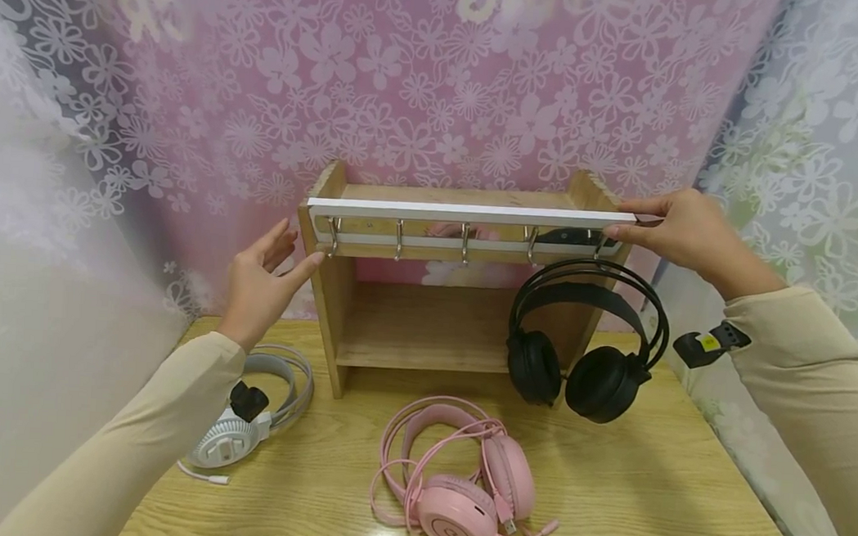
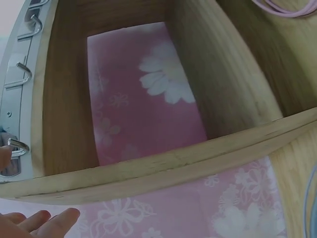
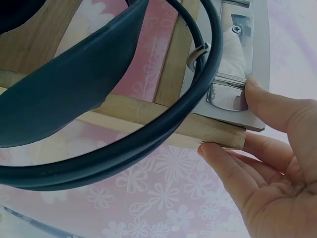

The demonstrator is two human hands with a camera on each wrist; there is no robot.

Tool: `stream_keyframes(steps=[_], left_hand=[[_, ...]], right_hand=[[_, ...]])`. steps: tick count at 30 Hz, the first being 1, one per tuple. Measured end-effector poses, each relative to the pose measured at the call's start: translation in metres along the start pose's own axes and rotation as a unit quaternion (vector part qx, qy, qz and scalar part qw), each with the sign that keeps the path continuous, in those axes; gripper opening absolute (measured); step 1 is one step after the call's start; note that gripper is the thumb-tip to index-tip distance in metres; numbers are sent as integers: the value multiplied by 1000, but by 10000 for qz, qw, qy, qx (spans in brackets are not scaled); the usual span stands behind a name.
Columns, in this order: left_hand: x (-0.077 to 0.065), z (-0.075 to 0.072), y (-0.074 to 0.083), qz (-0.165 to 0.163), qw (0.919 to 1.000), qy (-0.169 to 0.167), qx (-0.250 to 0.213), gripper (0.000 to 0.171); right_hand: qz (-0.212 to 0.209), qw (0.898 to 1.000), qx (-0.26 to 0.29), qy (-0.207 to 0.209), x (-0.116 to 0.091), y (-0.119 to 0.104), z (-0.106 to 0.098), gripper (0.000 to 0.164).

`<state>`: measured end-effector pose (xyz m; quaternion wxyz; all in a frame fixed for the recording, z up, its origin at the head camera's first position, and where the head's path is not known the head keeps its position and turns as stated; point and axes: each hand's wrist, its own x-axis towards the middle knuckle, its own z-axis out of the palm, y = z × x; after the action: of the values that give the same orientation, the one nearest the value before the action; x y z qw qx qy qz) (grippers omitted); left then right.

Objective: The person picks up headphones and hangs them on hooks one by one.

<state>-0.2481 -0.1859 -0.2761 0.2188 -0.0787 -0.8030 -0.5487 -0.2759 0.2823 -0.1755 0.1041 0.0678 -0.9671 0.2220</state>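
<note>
A white-framed hook rail (image 1: 469,213) with several metal hooks lies along the top front of a small wooden shelf (image 1: 431,354). Black headphones (image 1: 606,385) hang by their headband from its rightmost hook. My right hand (image 1: 692,235) grips the shelf's right corner, thumb on the rail's end and fingers on the outer side of the side board (image 3: 218,130). At the left end, my left hand (image 1: 262,282) has its fingers spread beside the side board. Its thumb is near the leftmost hook (image 2: 19,148); I cannot tell whether it touches.
Pink headphones (image 1: 458,516) with a coiled cable lie on the wood-grain table (image 1: 606,500) before the shelf. White-and-grey headphones (image 1: 230,440) lie at the left, partly behind my left forearm. A pink flowered wall covering (image 1: 410,86) stands behind the shelf.
</note>
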Motion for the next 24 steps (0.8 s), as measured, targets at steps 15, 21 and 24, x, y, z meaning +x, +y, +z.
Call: stream_keyframes(steps=[15, 21, 24], left_hand=[[-36, 8, -25, -523, 9972, -455, 261, 80], [-51, 16, -40, -783, 9949, -615, 175, 78], [-58, 19, -48, -904, 9937, -649, 165, 78]], right_hand=[[-42, 10000, 2, 27, -1, 2, 0, 70], [-91, 9999, -35, 59, -1, 1, 1, 70], [-117, 9999, -44, 77, -1, 2, 1, 69]])
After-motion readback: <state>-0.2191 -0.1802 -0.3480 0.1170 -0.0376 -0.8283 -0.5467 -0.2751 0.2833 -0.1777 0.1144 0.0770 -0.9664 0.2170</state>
